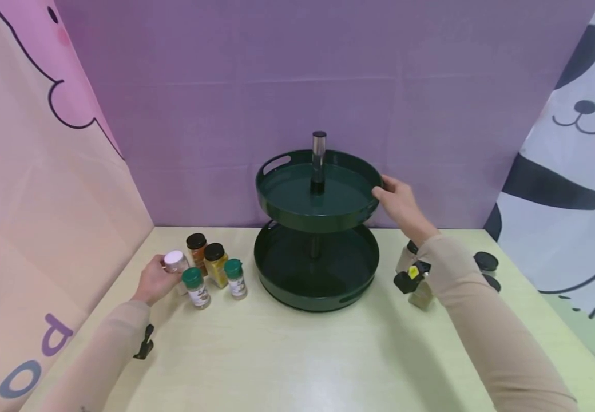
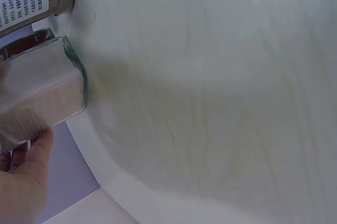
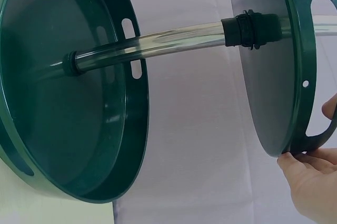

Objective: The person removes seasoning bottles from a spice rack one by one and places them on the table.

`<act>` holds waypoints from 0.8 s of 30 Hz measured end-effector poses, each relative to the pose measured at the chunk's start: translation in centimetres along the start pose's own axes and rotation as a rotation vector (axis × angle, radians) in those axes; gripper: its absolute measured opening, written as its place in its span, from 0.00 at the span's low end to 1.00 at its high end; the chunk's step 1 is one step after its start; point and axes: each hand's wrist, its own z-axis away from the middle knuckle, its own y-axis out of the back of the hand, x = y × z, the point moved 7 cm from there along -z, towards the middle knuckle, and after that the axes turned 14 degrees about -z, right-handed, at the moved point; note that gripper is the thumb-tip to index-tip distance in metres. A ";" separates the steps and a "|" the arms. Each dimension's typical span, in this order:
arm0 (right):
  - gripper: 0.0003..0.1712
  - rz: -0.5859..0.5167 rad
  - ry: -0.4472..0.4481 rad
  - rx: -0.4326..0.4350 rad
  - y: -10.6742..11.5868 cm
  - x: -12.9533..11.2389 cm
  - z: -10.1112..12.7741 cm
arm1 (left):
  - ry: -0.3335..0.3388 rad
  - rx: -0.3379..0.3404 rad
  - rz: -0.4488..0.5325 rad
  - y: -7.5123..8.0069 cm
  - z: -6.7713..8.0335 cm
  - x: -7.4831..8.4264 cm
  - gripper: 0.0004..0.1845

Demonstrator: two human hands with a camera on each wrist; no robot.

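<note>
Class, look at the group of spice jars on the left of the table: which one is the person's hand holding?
The white-capped jar, leftmost in the group. The left hand wraps round it; the two black-capped and two green-capped jars beside it stand untouched.

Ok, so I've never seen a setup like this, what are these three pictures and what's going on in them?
These are one person's two bare hands, filmed by three cameras at once. The wide picture comes from a camera on the head, looking down at a pale table. The other two come from cameras on the wrists, so they look tilted and very close.

On the table stands a dark green two-tier tray stand with a metal pole. The right hand holds the rim of its top tray; the right wrist view shows the fingers at a handle slot.

The left hand has its grip on a white-capped jar, beside four other spice jars. More containers sit partly hidden behind the right arm.
</note>
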 end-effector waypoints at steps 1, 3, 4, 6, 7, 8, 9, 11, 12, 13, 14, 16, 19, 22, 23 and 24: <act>0.31 -0.001 -0.002 -0.001 -0.1 0.0 0.0 | -0.003 0.001 -0.005 0.0 0.0 0.0 0.37; 0.31 -0.006 -0.002 -0.002 -0.1 -0.1 0.1 | -0.003 -0.001 -0.009 0.0 0.0 -0.1 0.37; 0.32 -0.006 -0.002 -0.002 -0.2 -0.1 0.1 | -0.003 -0.002 -0.011 0.0 0.0 -0.2 0.37; 0.32 -0.007 0.001 -0.006 -0.3 -0.1 0.1 | -0.006 -0.004 -0.013 0.0 0.0 -0.2 0.38; 0.32 -0.008 0.004 -0.007 -0.3 -0.2 0.1 | -0.008 -0.008 -0.008 0.0 0.0 -0.2 0.38; 0.32 -0.007 0.008 -0.006 -0.3 -0.2 0.1 | -0.006 -0.013 0.000 -0.1 0.0 -0.2 0.37; 0.31 -0.007 0.010 -0.008 -0.4 -0.2 0.1 | -0.007 -0.016 0.006 -0.1 0.0 -0.3 0.37; 0.31 -0.001 0.013 -0.008 -0.4 -0.2 0.1 | -0.008 -0.027 0.021 -0.2 0.0 -0.2 0.38; 0.32 0.001 0.013 -0.009 -0.4 -0.3 0.1 | -0.008 -0.032 0.028 -0.3 0.1 -0.2 0.38; 0.32 0.003 0.015 -0.008 -0.4 -0.3 0.1 | -0.007 -0.036 0.034 -0.4 0.1 -0.3 0.38; 0.32 0.005 0.014 -0.008 -0.4 -0.3 0.1 | -0.005 -0.038 0.038 -0.4 0.1 -0.2 0.38; 0.32 0.006 0.013 -0.009 -0.4 -0.3 0.1 | -0.002 -0.039 0.047 -0.5 0.2 -0.2 0.38; 0.32 0.004 0.007 -0.009 -0.3 -0.3 0.1 | 0.001 -0.035 0.053 -0.6 0.1 -0.3 0.37; 0.32 0.006 -0.004 -0.013 -0.2 -0.2 0.1 | -0.001 -0.036 0.062 -0.8 0.1 -0.3 0.37; 0.32 0.007 -0.009 -0.012 -0.2 -0.2 0.1 | -0.001 -0.039 0.067 -0.9 0.1 -0.3 0.38; 0.33 0.009 -0.014 -0.015 -0.2 -0.2 0.2 | -0.003 -0.042 0.070 -0.9 0.1 -0.3 0.38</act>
